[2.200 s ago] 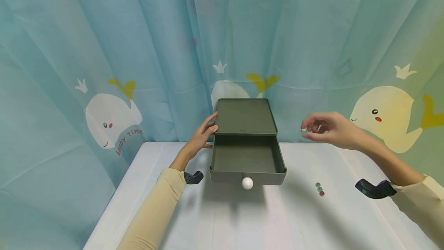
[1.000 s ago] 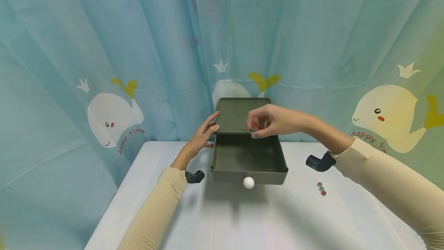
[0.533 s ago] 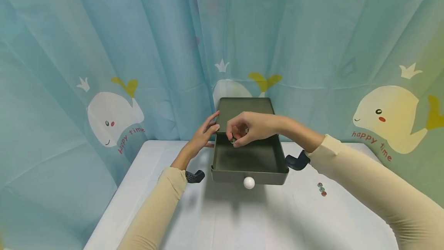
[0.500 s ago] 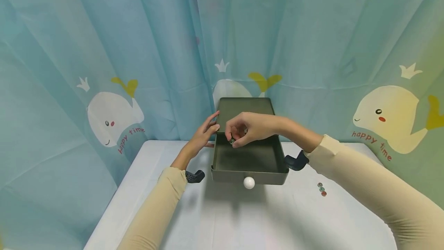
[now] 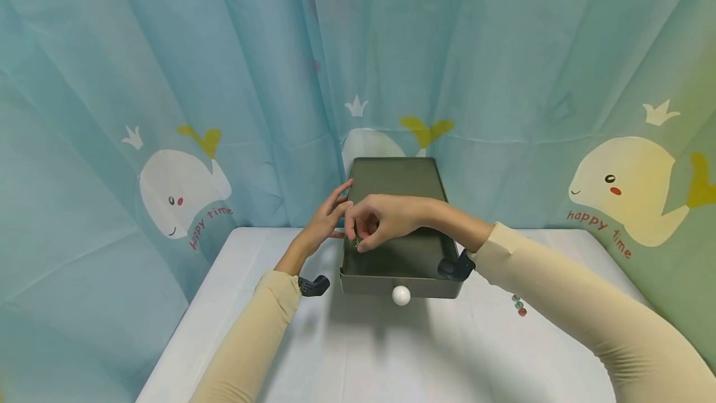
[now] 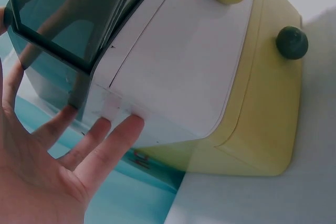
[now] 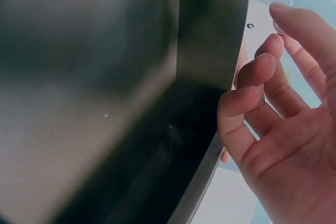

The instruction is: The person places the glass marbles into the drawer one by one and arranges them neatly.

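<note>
A small drawer unit stands on the table, its dark green top drawer (image 5: pixel 401 286) pulled out by a white knob (image 5: pixel 401 295). My left hand (image 5: pixel 325 221) rests along the unit's left side. In the left wrist view its spread fingers (image 6: pixel 118 135) touch the white middle drawer section (image 6: pixel 178 61). My right hand (image 5: pixel 386 219) pinches a small greenish glass marble (image 5: pixel 357 242) between thumb and fingertips, above the left wall of the top drawer. In the right wrist view the marble (image 7: pixel 278 27) is mostly covered by the thumb.
Three small glass marbles (image 5: pixel 519 305), greenish and red, lie on the white table (image 5: pixel 481 353) right of the unit, beside my right sleeve. A yellow bottom drawer (image 6: pixel 262 114) has a dark green knob (image 6: pixel 292 42). A whale-print curtain (image 5: pixel 268 79) hangs behind.
My right hand has carried the marble leftward from beyond the unit's right side, over the top drawer, then lower toward its left wall. My left hand has stayed in place.
</note>
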`<control>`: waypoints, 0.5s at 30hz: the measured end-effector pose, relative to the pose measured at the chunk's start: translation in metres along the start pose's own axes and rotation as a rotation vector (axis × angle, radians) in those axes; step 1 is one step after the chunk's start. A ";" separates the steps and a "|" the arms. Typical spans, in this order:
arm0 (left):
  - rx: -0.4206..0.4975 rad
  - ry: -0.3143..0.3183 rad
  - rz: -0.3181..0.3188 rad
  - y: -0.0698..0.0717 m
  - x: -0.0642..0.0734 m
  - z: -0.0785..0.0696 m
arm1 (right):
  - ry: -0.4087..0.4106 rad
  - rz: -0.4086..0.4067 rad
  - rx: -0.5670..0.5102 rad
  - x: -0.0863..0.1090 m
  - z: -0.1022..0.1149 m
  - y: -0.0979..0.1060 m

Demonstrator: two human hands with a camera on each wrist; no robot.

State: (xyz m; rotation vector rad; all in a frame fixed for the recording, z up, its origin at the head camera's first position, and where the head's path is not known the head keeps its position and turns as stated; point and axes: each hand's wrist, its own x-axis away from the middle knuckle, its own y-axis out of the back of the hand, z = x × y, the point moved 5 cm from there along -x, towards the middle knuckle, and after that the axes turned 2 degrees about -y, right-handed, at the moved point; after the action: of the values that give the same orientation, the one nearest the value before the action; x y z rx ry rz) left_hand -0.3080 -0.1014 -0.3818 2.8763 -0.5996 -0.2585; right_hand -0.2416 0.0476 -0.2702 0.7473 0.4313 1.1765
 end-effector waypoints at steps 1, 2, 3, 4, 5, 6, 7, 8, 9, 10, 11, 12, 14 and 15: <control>0.000 -0.002 0.000 0.000 0.000 0.000 | 0.002 0.000 -0.001 -0.001 0.000 0.000; 0.000 -0.003 0.000 0.000 0.000 0.000 | 0.004 0.000 -0.001 -0.001 0.000 -0.001; 0.001 -0.005 0.000 0.000 0.000 0.000 | 0.007 -0.001 -0.002 -0.001 -0.001 -0.001; 0.001 -0.007 -0.001 0.000 0.000 0.000 | 0.010 -0.002 -0.003 -0.001 -0.001 -0.001; 0.001 -0.008 -0.002 0.000 0.000 0.000 | 0.012 -0.002 -0.002 -0.001 -0.001 -0.001; 0.000 -0.010 -0.003 0.000 0.000 0.000 | 0.014 -0.003 -0.002 -0.002 -0.001 -0.001; -0.001 -0.011 -0.003 0.000 0.000 0.000 | 0.014 -0.004 -0.001 -0.002 -0.001 -0.001; -0.001 -0.012 -0.004 0.000 0.000 0.000 | 0.014 -0.004 0.000 -0.002 -0.001 -0.001; -0.002 -0.012 -0.005 0.000 0.000 0.000 | 0.012 -0.004 0.002 -0.002 -0.001 0.000; -0.003 -0.012 -0.006 0.000 0.000 0.000 | 0.011 -0.005 0.002 -0.002 -0.002 0.000; -0.004 -0.012 -0.005 0.000 0.000 0.000 | 0.010 -0.005 0.003 -0.002 -0.002 0.000; -0.006 -0.012 -0.005 0.000 0.000 0.000 | 0.009 -0.005 0.001 -0.002 -0.002 0.000; -0.006 -0.012 -0.005 0.000 0.000 0.000 | 0.011 -0.004 -0.003 -0.002 -0.002 0.000; -0.006 -0.011 -0.005 0.000 0.000 0.000 | 0.013 -0.003 -0.005 -0.002 -0.003 0.000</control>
State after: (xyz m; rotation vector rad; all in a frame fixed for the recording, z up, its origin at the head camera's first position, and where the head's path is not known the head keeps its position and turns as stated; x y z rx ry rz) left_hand -0.3083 -0.1016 -0.3822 2.8732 -0.5924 -0.2764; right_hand -0.2438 0.0460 -0.2724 0.7350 0.4406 1.1796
